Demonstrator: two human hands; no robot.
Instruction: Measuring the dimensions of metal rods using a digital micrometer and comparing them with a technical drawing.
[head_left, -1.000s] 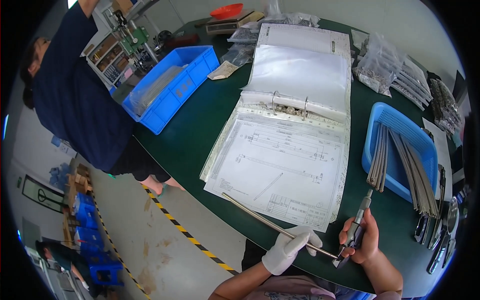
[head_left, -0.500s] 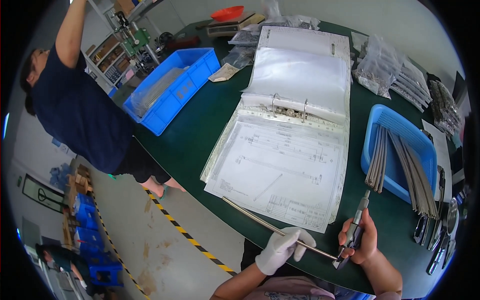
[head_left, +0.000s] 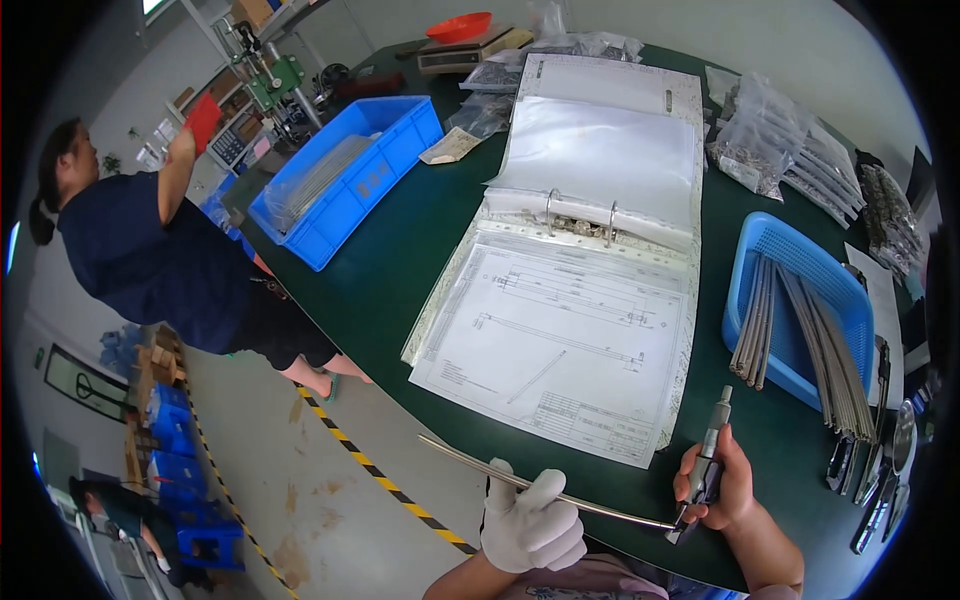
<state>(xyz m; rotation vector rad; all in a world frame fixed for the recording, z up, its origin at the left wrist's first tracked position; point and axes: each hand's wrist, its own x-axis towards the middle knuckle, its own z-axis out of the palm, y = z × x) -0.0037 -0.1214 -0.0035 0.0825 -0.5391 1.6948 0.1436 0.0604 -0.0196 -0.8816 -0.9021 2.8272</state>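
My left hand (head_left: 533,522), in a white glove, is closed round a thin metal rod (head_left: 610,512) that slants across the table's near edge. My bare right hand (head_left: 722,482) grips a micrometer (head_left: 708,466), its thimble pointing up and away from me. The rod's right end meets the micrometer's frame at the jaws; whether it is clamped there I cannot tell. Just beyond both hands, an open ring binder (head_left: 690,215) shows a technical drawing (head_left: 540,345) of a long slim part.
Right of the binder, a light blue basket (head_left: 745,240) holds bundles of metal rods (head_left: 825,340). Calipers (head_left: 880,500) lie at the right edge. A blue crate (head_left: 345,215) and bagged parts (head_left: 760,140) stand farther back. At left, a person (head_left: 150,250) raises something red (head_left: 203,122).
My gloved hand has shifted left and down along the rod and turned over. The rod's far left end has dropped. The person at left lowered an arm, bringing a red thing into view.
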